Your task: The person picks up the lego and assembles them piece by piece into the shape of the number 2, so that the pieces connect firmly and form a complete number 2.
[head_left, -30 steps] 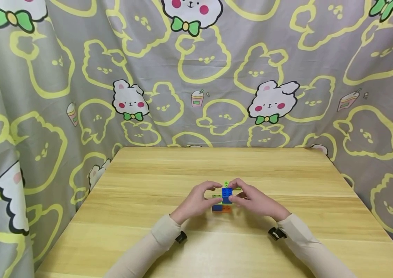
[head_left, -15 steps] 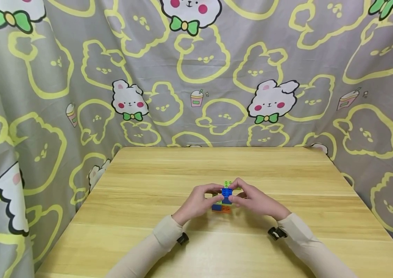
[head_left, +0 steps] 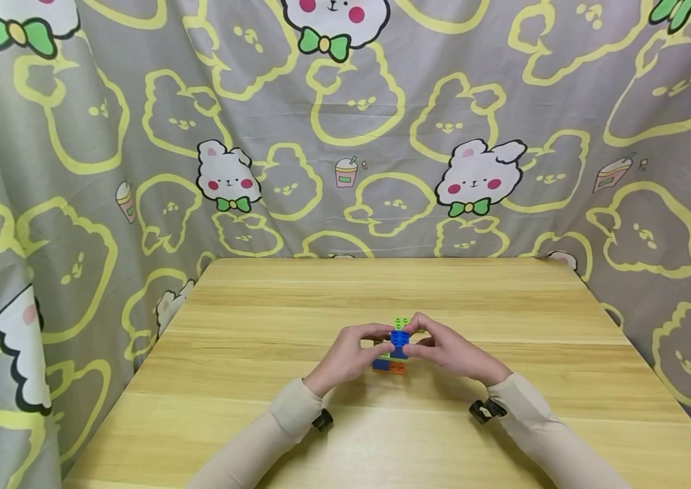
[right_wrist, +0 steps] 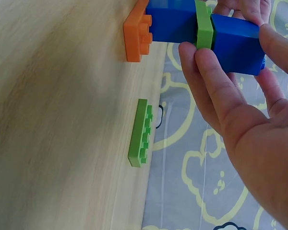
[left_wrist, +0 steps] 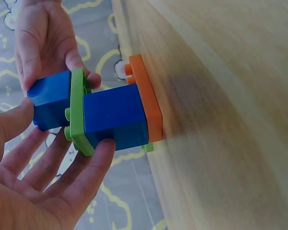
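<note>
A small stack of building blocks stands on the table: an orange plate at the bottom, a blue block on it, then a green plate, and a second blue block on top. My left hand pinches the top blue block between thumb and fingers, while one of its fingertips touches the lower blue block. From the other side my right hand pinches the same top block, its other fingers lying by the green plate. The fingers partly hide the back of the stack.
Just behind the stack, a loose green plate lies on the wooden table, studs up. A patterned grey curtain hangs along the table's back and sides.
My left hand has moved slightly right, bringing its fingers in against the top blue block. The right hand and the stack have barely shifted.
</note>
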A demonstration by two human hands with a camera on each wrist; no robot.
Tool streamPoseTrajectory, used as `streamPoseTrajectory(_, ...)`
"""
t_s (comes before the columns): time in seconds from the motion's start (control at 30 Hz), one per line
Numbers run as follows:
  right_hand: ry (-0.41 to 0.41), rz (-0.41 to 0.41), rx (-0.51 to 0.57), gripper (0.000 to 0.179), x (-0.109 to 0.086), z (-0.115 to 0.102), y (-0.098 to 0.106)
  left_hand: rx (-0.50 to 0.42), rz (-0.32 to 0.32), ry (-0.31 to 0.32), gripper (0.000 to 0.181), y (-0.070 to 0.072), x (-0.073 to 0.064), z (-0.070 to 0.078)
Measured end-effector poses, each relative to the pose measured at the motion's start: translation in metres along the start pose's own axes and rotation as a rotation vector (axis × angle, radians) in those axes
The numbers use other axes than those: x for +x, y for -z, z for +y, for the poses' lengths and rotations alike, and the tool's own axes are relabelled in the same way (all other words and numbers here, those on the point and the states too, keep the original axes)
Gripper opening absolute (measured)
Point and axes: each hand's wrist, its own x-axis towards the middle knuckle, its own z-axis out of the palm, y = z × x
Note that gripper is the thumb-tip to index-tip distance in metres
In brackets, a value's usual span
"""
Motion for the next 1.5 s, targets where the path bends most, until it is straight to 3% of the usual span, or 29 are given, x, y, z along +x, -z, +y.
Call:
streamPoseTrajectory(0.73,0.002,0.01,0.032,0.022,0.0017,-0.0042,0.0,0.008,0.009,0.018,0.034,0.0006,0.001,0.0007)
streamPoseTrajectory(1.17,0.026,0.0,-0.002,0.02,0.0009,-0.0011,-0.0003,0.013,0.01,0.029,0.033,-0.0009,0.0,0.0012)
streamPoseTrajectory(1.5,0.012,0.001,-0.004,0.018,0.0005,-0.0006,0.0013,0.034,-0.001,-0.005,0.033,-0.0016,0.0005,0.0005)
